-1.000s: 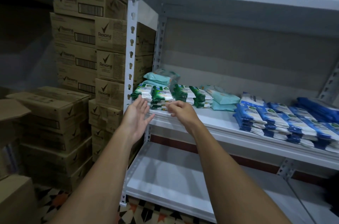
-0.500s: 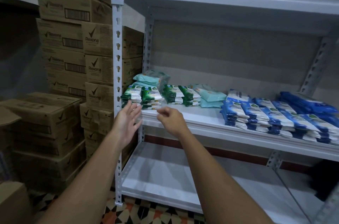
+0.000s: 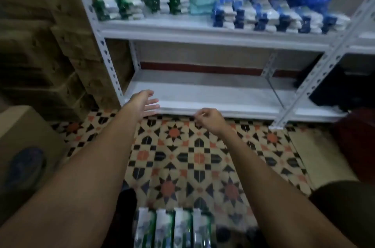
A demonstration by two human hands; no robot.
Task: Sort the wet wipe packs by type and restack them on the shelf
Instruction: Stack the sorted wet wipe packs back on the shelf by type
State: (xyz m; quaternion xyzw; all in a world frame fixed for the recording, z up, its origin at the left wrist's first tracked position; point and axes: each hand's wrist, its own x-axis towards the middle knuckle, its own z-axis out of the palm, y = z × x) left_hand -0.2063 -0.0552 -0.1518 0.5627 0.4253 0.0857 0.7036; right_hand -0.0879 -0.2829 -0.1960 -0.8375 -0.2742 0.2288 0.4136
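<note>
White steel shelving [image 3: 203,33] fills the upper half of the blurred head view, and both bare arms reach forward and down toward its lower shelf [image 3: 213,93]. The left hand [image 3: 143,101] is held flat near that shelf's front left corner, palm turned inward, fingers [image 3: 152,105] straight and spread, holding nothing. The right hand [image 3: 209,119] hangs just in front of the shelf's front lip above the patterned floor tiles [image 3: 182,156], its fingers curled loosely inward with nothing visible in them. Green wet wipe packs [image 3: 121,6] sit stacked at the left of the middle shelf, teal packs [image 3: 200,2] beside them, blue packs [image 3: 274,16] to the right, long axes running front to back. Four more green-and-white packs [image 3: 172,229] lie side by side at the bottom edge, long axes pointing toward the shelving. Cardboard boxes [image 3: 50,34] stand stacked at left.
</note>
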